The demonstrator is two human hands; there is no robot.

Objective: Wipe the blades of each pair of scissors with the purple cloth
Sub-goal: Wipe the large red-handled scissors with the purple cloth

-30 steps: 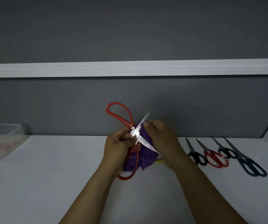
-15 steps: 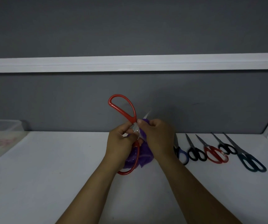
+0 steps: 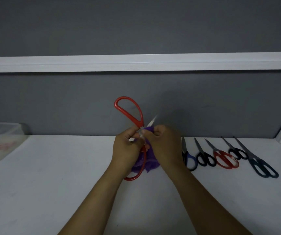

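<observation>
Two hands close together, fingers point(image 3: 158, 133) curled: left hand point(image 3: 125, 150) gripping red scissors point(image 3: 130, 110), right hand point(image 3: 166, 147) pinching purple cloth point(image 3: 152, 163).

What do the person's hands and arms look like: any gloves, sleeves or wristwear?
The left hand and right hand are bare, no gloves. The left forearm and right forearm are uncovered to the frame's bottom edge, no sleeve or cuff in view. No watch, ring or bracelet shows, though the picture is dim.

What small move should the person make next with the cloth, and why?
Probably slide the purple cloth up the blade toward its bare tip: the right hand pinches the cloth near the pivot of the big red scissors, which the left hand holds open.
</observation>
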